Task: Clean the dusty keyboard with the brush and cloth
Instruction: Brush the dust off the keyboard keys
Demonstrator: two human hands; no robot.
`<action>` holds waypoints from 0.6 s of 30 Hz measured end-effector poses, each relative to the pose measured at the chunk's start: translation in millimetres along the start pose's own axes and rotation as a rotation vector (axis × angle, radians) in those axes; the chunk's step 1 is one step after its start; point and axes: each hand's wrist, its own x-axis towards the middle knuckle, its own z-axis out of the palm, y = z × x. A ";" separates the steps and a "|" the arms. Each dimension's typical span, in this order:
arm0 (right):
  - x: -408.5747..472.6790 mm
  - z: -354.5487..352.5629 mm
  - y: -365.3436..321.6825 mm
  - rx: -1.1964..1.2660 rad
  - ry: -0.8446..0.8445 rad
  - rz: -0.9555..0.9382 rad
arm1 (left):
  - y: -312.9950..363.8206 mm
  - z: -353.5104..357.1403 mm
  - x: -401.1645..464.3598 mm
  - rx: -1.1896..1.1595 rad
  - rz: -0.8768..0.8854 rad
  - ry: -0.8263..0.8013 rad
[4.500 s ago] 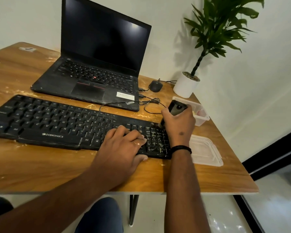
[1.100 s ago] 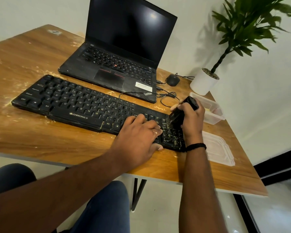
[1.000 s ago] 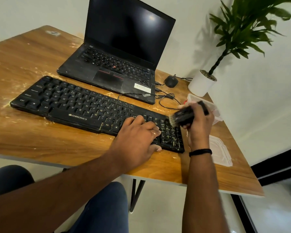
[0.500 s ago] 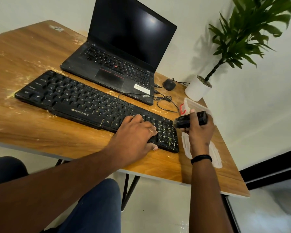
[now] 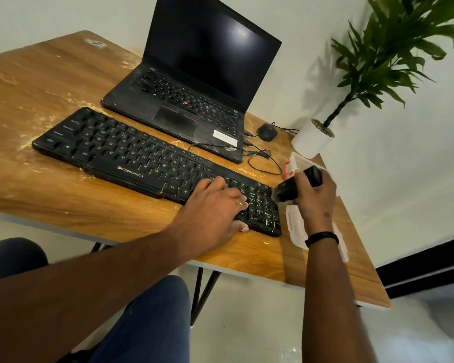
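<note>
A wooden table carries streaks of pale dust at its left side. On it lies the black keyboard, running from the left toward the near right, with dust specks on its right-hand keys. Just beyond the keyboard stands an open laptop with a dark screen. The left hand rests flat on the right part of the keyboard, its fingers straight and spread over the keys, holding nothing. To the far right of the laptop sit a black mouse and a loop of cable. The right hand has its fingers curled round a black brush, which is held just off the keyboard's right end, bristle end pointing left toward the number keys. Under that hand lies a clear plastic lid, and behind it a clear container, partly hidden. At the far right corner stands a potted plant in a white pot.
</note>
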 end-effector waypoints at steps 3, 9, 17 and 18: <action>1.8 -6.7 -0.9 0.017 -0.183 0.051 | 0.5 0.4 -0.5 0.009 -0.006 -0.006; -2.5 -6.5 -3.4 0.010 -0.152 0.008 | 1.0 0.5 0.9 0.017 -0.014 -0.007; -8.2 -3.3 -7.2 0.029 -0.237 0.002 | -0.1 1.4 0.6 0.002 -0.014 0.002; -8.9 -2.7 -6.6 0.027 -0.192 -0.012 | -0.3 1.3 0.3 0.002 -0.010 0.005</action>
